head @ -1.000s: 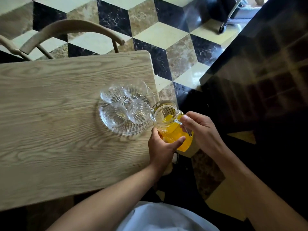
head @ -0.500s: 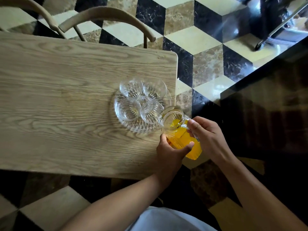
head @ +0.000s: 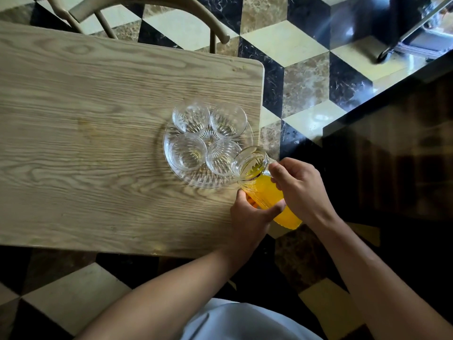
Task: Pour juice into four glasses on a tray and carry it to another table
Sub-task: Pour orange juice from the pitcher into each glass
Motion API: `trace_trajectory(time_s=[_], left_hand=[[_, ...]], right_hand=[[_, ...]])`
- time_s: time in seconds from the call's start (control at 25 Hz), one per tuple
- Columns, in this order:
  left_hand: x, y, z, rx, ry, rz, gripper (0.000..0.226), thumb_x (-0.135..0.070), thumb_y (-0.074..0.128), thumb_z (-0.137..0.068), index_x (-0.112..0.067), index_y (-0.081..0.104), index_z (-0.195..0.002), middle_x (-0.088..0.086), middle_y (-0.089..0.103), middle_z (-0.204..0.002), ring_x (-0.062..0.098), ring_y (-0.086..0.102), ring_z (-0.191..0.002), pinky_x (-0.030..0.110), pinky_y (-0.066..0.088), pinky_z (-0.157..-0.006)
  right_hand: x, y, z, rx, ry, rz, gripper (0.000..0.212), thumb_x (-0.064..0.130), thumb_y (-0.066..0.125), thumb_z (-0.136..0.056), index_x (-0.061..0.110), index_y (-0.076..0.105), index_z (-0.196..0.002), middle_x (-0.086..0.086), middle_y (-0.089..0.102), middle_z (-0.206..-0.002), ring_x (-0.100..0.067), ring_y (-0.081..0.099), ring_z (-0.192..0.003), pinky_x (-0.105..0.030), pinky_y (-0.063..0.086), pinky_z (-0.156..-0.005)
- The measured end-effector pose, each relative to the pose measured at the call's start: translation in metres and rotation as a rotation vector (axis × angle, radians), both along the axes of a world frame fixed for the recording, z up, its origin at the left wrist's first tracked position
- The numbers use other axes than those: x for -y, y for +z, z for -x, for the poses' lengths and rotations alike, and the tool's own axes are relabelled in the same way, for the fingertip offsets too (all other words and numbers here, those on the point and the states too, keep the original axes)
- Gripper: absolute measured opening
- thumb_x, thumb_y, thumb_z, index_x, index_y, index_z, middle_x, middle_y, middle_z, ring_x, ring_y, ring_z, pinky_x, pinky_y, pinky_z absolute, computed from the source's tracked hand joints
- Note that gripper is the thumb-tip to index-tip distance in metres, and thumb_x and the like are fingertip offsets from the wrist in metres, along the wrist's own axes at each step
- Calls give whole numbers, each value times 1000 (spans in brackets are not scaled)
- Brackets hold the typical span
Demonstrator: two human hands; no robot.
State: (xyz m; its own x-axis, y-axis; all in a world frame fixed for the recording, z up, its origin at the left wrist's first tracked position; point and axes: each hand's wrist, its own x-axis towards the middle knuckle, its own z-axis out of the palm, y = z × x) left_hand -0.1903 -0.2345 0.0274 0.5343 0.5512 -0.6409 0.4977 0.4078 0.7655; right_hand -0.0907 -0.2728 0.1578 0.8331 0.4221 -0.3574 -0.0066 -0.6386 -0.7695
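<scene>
A clear glass jug (head: pixel 263 186) of orange juice tilts toward the tray, its mouth over the near right glass (head: pixel 221 157). My right hand (head: pixel 300 190) grips the jug's handle side. Under the jug's base, my left hand (head: pixel 250 217) holds it from below, thumb across the glass. A round ribbed glass tray (head: pixel 171 165) sits near the right end of the wooden table (head: pixel 85 143). On it stand several clear glasses, among them the near left (head: pixel 188 152), far left (head: pixel 191 117) and far right (head: pixel 228 121). All look empty.
A wooden chair (head: pixel 152 11) stands behind the table's far edge. To the right lies a black, cream and brown tiled floor (head: pixel 306 77). A dark glossy counter (head: pixel 392 155) fills the right side, with a wheeled cart leg (head: pixel 382 56) beyond it.
The jug has moved left and tipped further, its mouth now reaching over the near right glass. Both hands kept their hold. The view has shifted, showing more of the table's near edge.
</scene>
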Motion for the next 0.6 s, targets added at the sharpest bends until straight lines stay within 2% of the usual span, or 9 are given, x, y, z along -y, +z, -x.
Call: trace_trajectory(time_s=[0.08,0.2,0.28,0.4,0.48,0.6], left_hand=[[1,4,-1,-10,-14,-25,66,-54,99,-47,-31,64,-98,-17,79,-84,3,75,-68,28,63,-60],[1,9,-2,-19,-15,-22,67,-58,94,-46,-27,63,-96,-12,78,-80,2,72,-64,24,58,-56],[0,11,-2,-10,-17,-8,68,-56,93,-46,-24,64,-97,-11,77,-77,-1,70,-62,19,55,-55],[-1,12,-4,-2,-35,4,60,-46,96,-51,-23,64,-96,-21,74,-70,-4,66,-58,12,49,-53],[-3,14,-4,-7,-48,1,59,-46,96,-51,-23,63,-94,-26,72,-69,-5,65,-56,11,48,-52],[-5,15,-3,-33,-48,-2,59,-51,93,-47,-23,63,-89,-22,72,-66,-3,62,-54,16,50,-52]], right_hand=[[-1,0,-1,15,0,23,37,29,61,-102,8,64,-72,-21,69,-77,-27,61,-65,-48,52,-63],[-4,0,-3,14,13,50,37,30,60,-103,7,65,-74,-18,70,-76,-36,66,-75,-49,54,-65],[-6,0,-4,22,13,71,39,30,60,-103,3,65,-75,-21,70,-77,-33,64,-68,-49,53,-63],[-11,-1,-5,50,25,97,41,30,60,-102,0,64,-75,-24,68,-75,-20,53,-60,-41,46,-54],[-14,0,-5,67,34,109,40,30,60,-101,1,65,-73,-20,67,-70,-18,52,-57,-35,42,-52],[-18,-1,-6,86,51,137,41,30,60,-101,1,66,-73,-19,68,-70,-33,60,-60,-42,48,-54]])
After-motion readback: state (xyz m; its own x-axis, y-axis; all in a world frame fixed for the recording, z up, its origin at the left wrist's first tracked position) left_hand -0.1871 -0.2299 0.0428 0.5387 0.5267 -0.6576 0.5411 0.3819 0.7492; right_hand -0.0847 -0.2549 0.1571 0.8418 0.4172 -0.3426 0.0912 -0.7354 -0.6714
